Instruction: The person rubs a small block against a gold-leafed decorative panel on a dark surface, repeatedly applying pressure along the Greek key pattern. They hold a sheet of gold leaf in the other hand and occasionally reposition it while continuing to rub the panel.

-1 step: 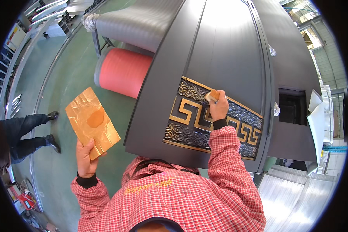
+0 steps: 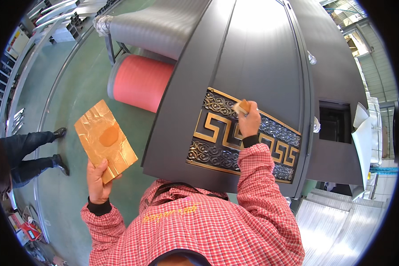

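Note:
My left hand [image 2: 99, 182] holds a gold, creased foil-like sheet [image 2: 124, 155] by its lower edge, thumb on top. An orange-brown patch [image 2: 109, 136] of what looks like paint lies on the sheet. In my right hand [image 2: 250, 120] is a small tan-and-white block [image 2: 241, 107]; whether it is a sponge or a stubby brush I cannot tell. It meets the upper scrollwork band of a decorative panel [image 2: 213, 155] with raised gold key-pattern lines. That panel is set in the near end of a large dark grey door [image 2: 177, 150]. My hand and sleeve hide part of the pattern.
Left of the door stand a silvery roll [image 2: 150, 31] on a frame and a red roll [image 2: 142, 83]. Another person's legs [image 2: 35, 150] are at the far left. A dark panel with a square opening [image 2: 335, 122] and stacked metal sheets [image 2: 337, 221] lie to the right.
My right hand has shifted very slightly left with the tan-and-white block and looks a little blurred. The left hand and its sheet are almost unmoved.

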### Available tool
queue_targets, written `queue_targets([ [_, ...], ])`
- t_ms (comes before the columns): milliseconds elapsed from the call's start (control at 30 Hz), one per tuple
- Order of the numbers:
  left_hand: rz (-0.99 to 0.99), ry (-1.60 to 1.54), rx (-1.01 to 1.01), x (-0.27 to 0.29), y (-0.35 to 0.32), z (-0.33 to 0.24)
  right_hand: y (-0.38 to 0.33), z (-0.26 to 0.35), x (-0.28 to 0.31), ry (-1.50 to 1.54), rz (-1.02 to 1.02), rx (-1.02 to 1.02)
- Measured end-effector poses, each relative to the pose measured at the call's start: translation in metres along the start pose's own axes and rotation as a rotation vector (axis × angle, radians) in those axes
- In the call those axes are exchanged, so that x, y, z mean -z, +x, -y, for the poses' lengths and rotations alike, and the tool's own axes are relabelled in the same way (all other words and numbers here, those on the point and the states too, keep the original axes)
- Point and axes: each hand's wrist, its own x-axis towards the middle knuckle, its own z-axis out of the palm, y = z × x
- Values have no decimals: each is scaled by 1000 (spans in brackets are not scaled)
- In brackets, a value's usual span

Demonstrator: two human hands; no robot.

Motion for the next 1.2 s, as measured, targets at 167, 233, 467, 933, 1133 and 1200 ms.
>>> queue_targets([
  [167,54,-39,13,5,3,2,14,30,-39,127,87,152],
  [233,44,-36,10,6,2,1,16,12,-32,25,52,146],
  [467,25,-22,22,6,2,4,10,21,-24,79,10,67],
  [933,23,6,8,-3,0,-1,-5,8,-8,89,113,119],
  [1133,10,-10,12,9,-2,5,3,-41,11,-36,-27,43],
  [1200,-3,-6,23,9,-2,5,1,-33,6,23,32,99],
])
